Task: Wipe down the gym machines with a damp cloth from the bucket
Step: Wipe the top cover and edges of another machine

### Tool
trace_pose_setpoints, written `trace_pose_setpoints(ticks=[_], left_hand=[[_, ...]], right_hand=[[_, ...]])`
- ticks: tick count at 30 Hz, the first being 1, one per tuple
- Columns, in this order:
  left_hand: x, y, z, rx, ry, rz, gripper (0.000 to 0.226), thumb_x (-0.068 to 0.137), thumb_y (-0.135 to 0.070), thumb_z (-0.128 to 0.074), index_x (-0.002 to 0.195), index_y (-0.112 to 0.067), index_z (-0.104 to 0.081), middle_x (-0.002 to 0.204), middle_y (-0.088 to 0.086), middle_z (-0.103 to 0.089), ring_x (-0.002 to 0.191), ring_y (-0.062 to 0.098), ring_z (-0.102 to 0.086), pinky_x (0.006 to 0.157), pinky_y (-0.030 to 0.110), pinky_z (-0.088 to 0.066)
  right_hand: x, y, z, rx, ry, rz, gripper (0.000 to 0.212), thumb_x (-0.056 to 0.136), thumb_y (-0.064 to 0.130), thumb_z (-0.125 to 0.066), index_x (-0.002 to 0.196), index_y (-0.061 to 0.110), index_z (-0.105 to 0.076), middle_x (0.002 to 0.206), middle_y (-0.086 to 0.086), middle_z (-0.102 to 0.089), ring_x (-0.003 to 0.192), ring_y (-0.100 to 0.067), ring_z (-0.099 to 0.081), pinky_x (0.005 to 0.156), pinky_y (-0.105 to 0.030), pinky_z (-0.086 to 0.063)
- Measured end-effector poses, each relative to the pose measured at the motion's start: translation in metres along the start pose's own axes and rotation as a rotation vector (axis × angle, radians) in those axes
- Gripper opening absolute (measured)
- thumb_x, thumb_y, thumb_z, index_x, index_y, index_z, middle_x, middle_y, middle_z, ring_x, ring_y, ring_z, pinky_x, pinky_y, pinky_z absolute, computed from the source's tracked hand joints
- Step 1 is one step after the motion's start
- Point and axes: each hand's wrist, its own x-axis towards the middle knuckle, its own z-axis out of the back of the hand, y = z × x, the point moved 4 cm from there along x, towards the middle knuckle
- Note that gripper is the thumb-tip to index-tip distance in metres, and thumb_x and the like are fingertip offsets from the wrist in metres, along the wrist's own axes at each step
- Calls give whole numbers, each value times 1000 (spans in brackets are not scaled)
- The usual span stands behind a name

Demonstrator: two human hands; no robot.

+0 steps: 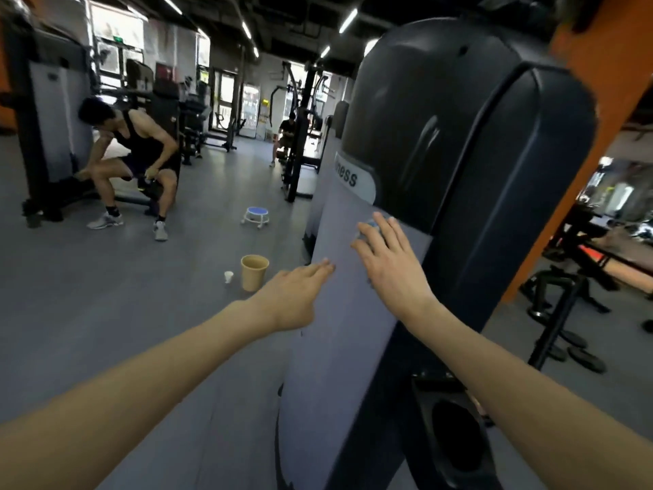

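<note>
A tall gym machine with a dark upper shroud (441,118) and a pale grey side panel (339,330) fills the middle and right. My right hand (388,263) lies flat on that panel with straight fingers, pressing a small bluish-grey cloth (369,228) that peeks out under the fingertips. My left hand (296,295) reaches to the panel's left edge, fingers straight, fingertips touching it. A tan bucket (253,272) stands on the floor to the left of the machine.
A small white cup (228,276) sits beside the bucket, and a blue-topped rolling stool (256,216) stands farther back. One person (134,160) sits on a bench at left; another person (286,136) sits far back. Weight racks (565,313) are at right.
</note>
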Motion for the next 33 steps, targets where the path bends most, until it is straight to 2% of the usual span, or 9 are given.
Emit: trace_pose_setpoints(ticks=[6, 11, 17, 19, 20, 22, 24, 28, 33], left_hand=[[90, -7, 63, -52, -133, -113, 80, 84, 1, -44, 152, -14, -6, 161, 1, -1, 145, 18, -14, 113, 34, -24], [159, 0, 106, -143, -296, -209, 81, 83, 2, -45, 153, -17, -9, 160, -3, -4, 144, 17, -19, 111, 26, -26], [215, 20, 147, -168, -458, -332, 84, 83, 3, -51, 153, -17, -10, 160, -2, -9, 139, 21, -29, 107, 30, -35], [231, 24, 161, -133, -548, -380, 82, 80, 3, -54, 151, -13, -16, 157, 2, -18, 126, 22, -44, 95, 19, -39], [238, 25, 167, -131, -604, -416, 77, 78, 3, -55, 147, -9, -24, 151, 4, -27, 107, 19, -51, 82, 13, -39], [249, 30, 178, -102, -707, -503, 63, 74, 5, -57, 134, -3, -40, 129, 8, -43, 81, 14, -46, 67, 16, -31], [261, 41, 185, -79, -771, -585, 57, 72, 6, -56, 127, -2, -46, 115, 8, -47, 85, 18, -48, 71, 21, -31], [288, 77, 196, -202, -775, -685, 58, 77, 2, -53, 133, -10, -44, 126, 2, -42, 104, 16, -47, 85, 20, -32], [324, 136, 206, -294, -685, -756, 61, 82, 2, -51, 139, -16, -38, 135, -5, -35, 103, 4, -40, 88, 15, -27]], right_hand=[[69, -94, 15, -175, -102, -47, 48, 65, 0, -77, 111, 4, -65, 130, -20, -56, 131, -42, -43, 114, -49, -30], [121, -117, 10, -268, -162, -51, 39, 66, 9, -77, 104, 4, -67, 121, -19, -61, 126, -41, -50, 110, -47, -35], [165, -133, 9, -327, -167, -158, 59, 59, 19, -85, 113, 4, -67, 128, -19, -59, 128, -39, -48, 110, -48, -34], [176, -136, 8, -352, -160, -174, 64, 57, 19, -86, 115, 2, -65, 129, -20, -58, 128, -40, -48, 110, -49, -33], [181, -138, 7, -379, -160, -185, 64, 57, 19, -86, 115, 2, -65, 129, -20, -58, 129, -40, -48, 110, -49, -32], [194, -142, 7, -439, -172, -218, 62, 61, 18, -83, 118, 3, -64, 131, -19, -57, 130, -39, -46, 111, -48, -31], [210, -147, 8, -481, -164, -266, 63, 63, 17, -83, 121, 4, -62, 133, -20, -55, 132, -40, -44, 113, -48, -28], [247, -156, 4, -571, -78, -420, 86, 52, 25, -92, 128, 5, -56, 139, -21, -47, 135, -42, -37, 116, -46, -18], [294, -164, -6, -590, -175, -567, 41, 83, 15, -66, 122, 7, -60, 135, -19, -51, 133, -41, -40, 114, -44, -21]])
